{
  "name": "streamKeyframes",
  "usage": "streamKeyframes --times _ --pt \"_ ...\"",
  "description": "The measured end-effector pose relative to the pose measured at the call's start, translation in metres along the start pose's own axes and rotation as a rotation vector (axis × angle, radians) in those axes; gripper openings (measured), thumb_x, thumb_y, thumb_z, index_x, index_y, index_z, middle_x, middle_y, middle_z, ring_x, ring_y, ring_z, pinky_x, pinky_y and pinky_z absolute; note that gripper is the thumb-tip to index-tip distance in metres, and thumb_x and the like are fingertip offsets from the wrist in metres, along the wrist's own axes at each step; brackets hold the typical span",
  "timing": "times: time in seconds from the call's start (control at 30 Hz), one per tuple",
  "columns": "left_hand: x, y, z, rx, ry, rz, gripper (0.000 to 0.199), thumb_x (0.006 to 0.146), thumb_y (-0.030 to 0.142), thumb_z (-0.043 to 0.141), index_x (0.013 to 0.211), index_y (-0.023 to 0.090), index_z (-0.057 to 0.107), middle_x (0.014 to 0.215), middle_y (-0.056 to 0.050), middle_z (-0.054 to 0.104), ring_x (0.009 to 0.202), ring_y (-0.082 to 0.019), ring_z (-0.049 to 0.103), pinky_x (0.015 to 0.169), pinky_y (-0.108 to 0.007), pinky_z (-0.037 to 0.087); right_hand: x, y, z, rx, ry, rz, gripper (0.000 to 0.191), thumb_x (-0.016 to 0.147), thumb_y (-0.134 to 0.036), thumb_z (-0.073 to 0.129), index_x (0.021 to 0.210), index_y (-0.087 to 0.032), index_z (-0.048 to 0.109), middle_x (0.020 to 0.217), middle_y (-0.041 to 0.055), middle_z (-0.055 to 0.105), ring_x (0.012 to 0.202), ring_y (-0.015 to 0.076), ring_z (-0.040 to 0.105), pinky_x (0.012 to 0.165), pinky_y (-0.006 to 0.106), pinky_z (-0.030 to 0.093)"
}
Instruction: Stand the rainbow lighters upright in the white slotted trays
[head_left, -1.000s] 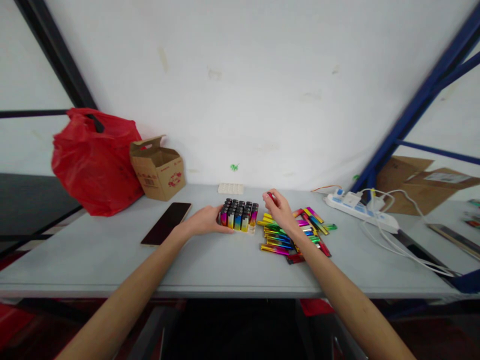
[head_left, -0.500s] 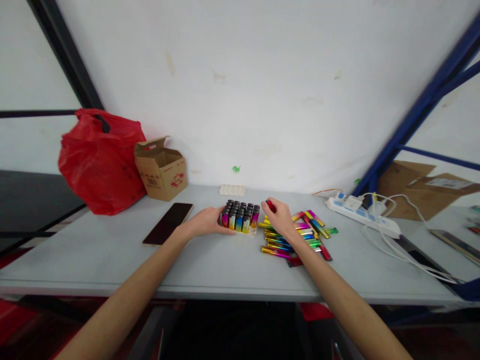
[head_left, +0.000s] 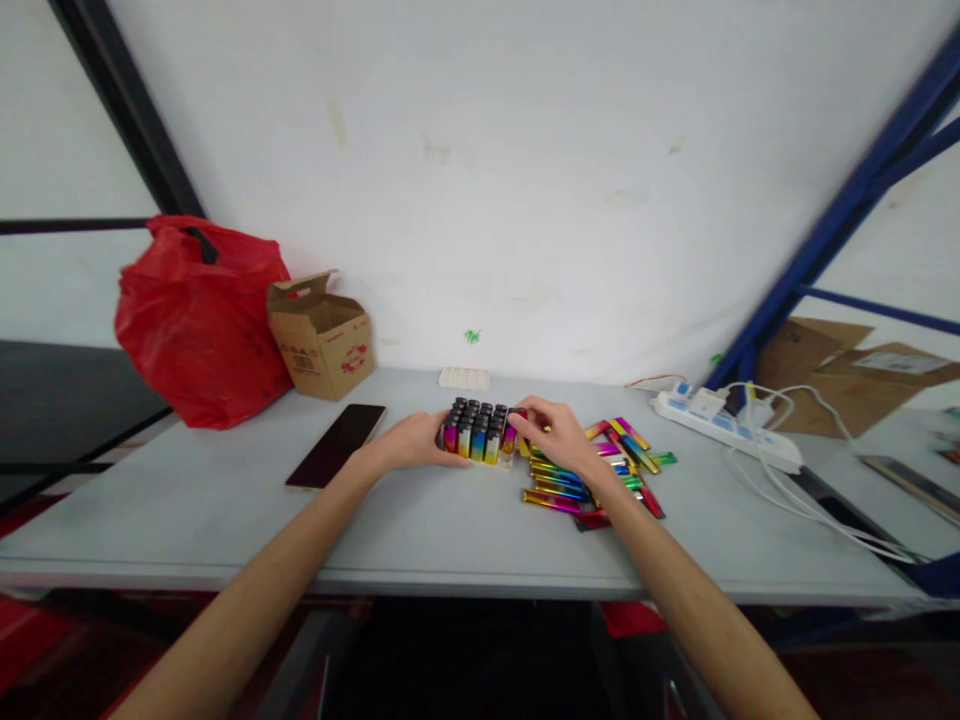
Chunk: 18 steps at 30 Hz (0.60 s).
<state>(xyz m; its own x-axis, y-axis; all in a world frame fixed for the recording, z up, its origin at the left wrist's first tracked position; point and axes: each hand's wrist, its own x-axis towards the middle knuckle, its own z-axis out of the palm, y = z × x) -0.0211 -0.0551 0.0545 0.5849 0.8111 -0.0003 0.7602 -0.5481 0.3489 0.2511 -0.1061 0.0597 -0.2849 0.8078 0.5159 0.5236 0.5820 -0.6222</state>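
Several shiny multicoloured lighters (head_left: 478, 442) with black tops stand upright in rows in a pale tray (head_left: 504, 462). My left hand (head_left: 416, 442) grips the left side of this block, thumb in front. At the block's right end, my right hand (head_left: 550, 430) pinches a lighter by its dark top; most of that lighter is hidden by the fingers. Beside and partly under my right forearm lies a loose pile of metallic-coloured lighters (head_left: 555, 486), lying flat in different directions.
A dark phone (head_left: 337, 447) lies left of my left hand. Farther left are an open cardboard box (head_left: 322, 345) and a red bag (head_left: 202, 330). A pale empty tray (head_left: 464, 378) lies by the wall. At right is a power strip (head_left: 724, 430) with white cables.
My right hand has moved left from above the pile to the right end of the upright lighters, carrying a lighter. My left hand has stayed in place.
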Motion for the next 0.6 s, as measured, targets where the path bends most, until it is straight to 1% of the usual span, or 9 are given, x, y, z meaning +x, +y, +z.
streamKeyframes --times 0.07,0.13,0.23,0.4,0.5,0.6 --pt "-0.0003 0.0006 -0.0006 -0.001 -0.001 0.003 0.080 0.066 0.077 0.068 0.124 0.022 0.060 0.106 -0.007 0.076 0.095 -0.031 0.072 0.077 -0.033 0.052 -0.0009 0.0030 0.0018 0.013 -0.057 0.022 0.033 0.095 -0.050 0.057 0.092 -0.018 0.065 0.059 -0.0050 0.048 0.054 0.0108 0.043 0.055 0.024 0.034" --pt "-0.0004 0.0013 -0.0009 0.001 0.001 -0.003 0.080 0.066 0.077 0.068 0.123 0.022 0.060 0.105 -0.007 0.076 0.094 -0.031 0.072 0.076 -0.033 0.052 -0.0015 0.0056 0.0037 0.020 -0.098 0.019 0.030 0.094 -0.048 0.060 0.099 -0.019 0.065 0.060 -0.0055 0.050 0.054 0.0106 0.045 0.055 0.023 0.035" --pt "0.0000 0.0013 -0.0004 -0.002 0.004 -0.010 0.079 0.066 0.077 0.068 0.123 0.023 0.061 0.104 -0.006 0.077 0.094 -0.031 0.072 0.076 -0.032 0.052 -0.0017 0.0083 0.0051 0.034 -0.137 0.001 0.029 0.093 -0.046 0.063 0.104 -0.019 0.062 0.061 -0.0066 0.051 0.054 0.0104 0.048 0.055 0.023 0.036" --pt "0.0008 -0.0009 0.0014 -0.002 0.015 -0.004 0.081 0.064 0.079 0.069 0.121 0.022 0.062 0.103 -0.007 0.077 0.092 -0.031 0.072 0.075 -0.033 0.052 -0.0017 0.0072 0.0016 0.056 -0.158 0.004 0.029 0.092 -0.047 0.064 0.103 -0.020 0.062 0.062 -0.0069 0.051 0.054 0.0100 0.048 0.055 0.022 0.037" --pt "0.0008 -0.0014 0.0016 -0.015 0.010 0.002 0.079 0.065 0.078 0.069 0.121 0.023 0.062 0.101 -0.006 0.077 0.090 -0.030 0.072 0.073 -0.032 0.052 -0.0018 0.0034 -0.0009 0.068 -0.160 0.005 0.028 0.093 -0.046 0.063 0.097 -0.019 0.063 0.061 -0.0062 0.052 0.054 0.0098 0.047 0.054 0.022 0.037" --pt "0.0007 -0.0012 0.0016 -0.035 0.018 0.007 0.079 0.064 0.077 0.070 0.121 0.022 0.063 0.104 -0.007 0.078 0.092 -0.031 0.072 0.075 -0.032 0.052 -0.0019 0.0014 -0.0012 0.079 -0.158 0.013 0.028 0.092 -0.047 0.065 0.092 -0.019 0.064 0.059 -0.0059 0.053 0.053 0.0096 0.047 0.053 0.022 0.036"
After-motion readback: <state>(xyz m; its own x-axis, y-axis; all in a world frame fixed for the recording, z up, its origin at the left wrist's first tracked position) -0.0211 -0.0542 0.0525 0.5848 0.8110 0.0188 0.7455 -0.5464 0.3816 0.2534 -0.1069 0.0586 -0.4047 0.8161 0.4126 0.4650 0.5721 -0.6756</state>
